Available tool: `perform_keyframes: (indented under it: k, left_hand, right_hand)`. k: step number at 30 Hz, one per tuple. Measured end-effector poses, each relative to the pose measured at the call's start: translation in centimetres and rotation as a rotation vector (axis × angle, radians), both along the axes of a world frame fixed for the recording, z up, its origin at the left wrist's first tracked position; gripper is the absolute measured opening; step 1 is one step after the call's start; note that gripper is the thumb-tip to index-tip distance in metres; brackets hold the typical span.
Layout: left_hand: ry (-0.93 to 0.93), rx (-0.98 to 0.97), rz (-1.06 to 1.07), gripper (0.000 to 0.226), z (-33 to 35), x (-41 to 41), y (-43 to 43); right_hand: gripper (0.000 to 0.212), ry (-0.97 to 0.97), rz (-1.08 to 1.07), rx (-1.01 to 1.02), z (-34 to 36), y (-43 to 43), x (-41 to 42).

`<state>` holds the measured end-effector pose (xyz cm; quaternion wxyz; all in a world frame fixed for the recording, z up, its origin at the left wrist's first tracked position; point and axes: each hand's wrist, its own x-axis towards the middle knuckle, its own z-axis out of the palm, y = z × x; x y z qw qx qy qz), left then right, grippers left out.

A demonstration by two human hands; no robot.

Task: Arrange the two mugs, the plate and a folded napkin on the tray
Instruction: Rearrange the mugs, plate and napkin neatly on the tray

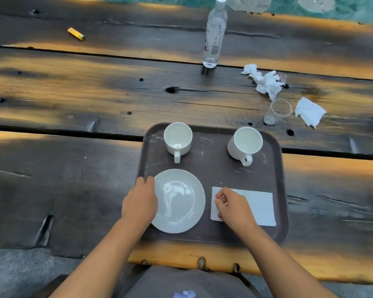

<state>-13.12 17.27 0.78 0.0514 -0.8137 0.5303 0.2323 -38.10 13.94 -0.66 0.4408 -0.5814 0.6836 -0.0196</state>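
On the tray (213, 168), near side, I log the plate (181, 201) at left and the folded napkin (260, 207) at right; left mug (178, 138) and right mug (244, 143) stand behind. Left hand (139, 203) grips the plate's left rim; right hand (232, 206), fingers curled, pinches the napkin's left edge.

We're hunting for print, and only the tall clear plastic bottle (215, 33) standing on the dark wooden plank table (95, 93) offers any: a label (213, 47) down its side, with dark and reddish characters and a block of fine lines. It's all too blurred; we can't read a word.
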Motion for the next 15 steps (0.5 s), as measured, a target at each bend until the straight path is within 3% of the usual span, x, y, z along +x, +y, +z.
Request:
perform_keyframes:
  k: [9,15]
  left_hand:
    - [0.167,-0.035,-0.24,0.025,1.3,-9.0,0.4]
    - [0.281,-0.098,-0.426,0.022,0.2,-14.6,1.3]
  right_hand:
    - [0.011,0.069,0.077,-0.106,0.6,1.6,-6.7]
    - [0.035,0.19,0.26,-0.173,0.6,2.8,-10.2]
